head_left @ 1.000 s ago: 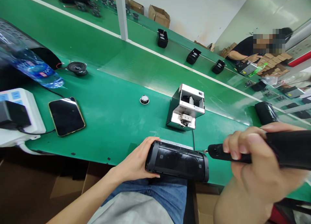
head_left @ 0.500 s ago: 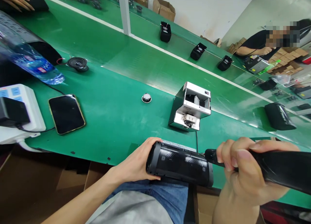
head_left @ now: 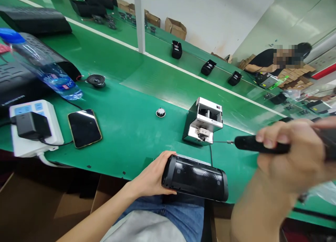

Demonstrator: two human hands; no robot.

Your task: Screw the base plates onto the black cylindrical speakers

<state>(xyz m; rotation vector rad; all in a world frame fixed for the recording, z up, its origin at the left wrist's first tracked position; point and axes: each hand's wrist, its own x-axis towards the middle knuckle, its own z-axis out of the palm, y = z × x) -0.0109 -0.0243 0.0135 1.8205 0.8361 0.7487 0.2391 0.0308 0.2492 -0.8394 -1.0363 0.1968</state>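
A glossy black speaker housing [head_left: 198,179] lies at the bench's front edge, and my left hand [head_left: 154,175] grips its left end. My right hand [head_left: 291,151], a little blurred, is wrapped round a black electric screwdriver [head_left: 259,144]. The driver's thin bit points left, its tip by the lower right side of a silver and black screw feeder [head_left: 204,121], apart from the housing. Whether a screw sits on the tip is too small to tell.
On the green bench [head_left: 126,126] are a small round speaker part [head_left: 160,112], a phone [head_left: 84,128], a white power strip [head_left: 52,130], a water bottle [head_left: 49,70] and a black speaker driver [head_left: 96,80]. A person [head_left: 265,61] works at the far right.
My right hand has lifted the screwdriver up and away from the housing, bringing its bit beside the screw feeder. My left hand still holds the housing. The view has shifted slightly.
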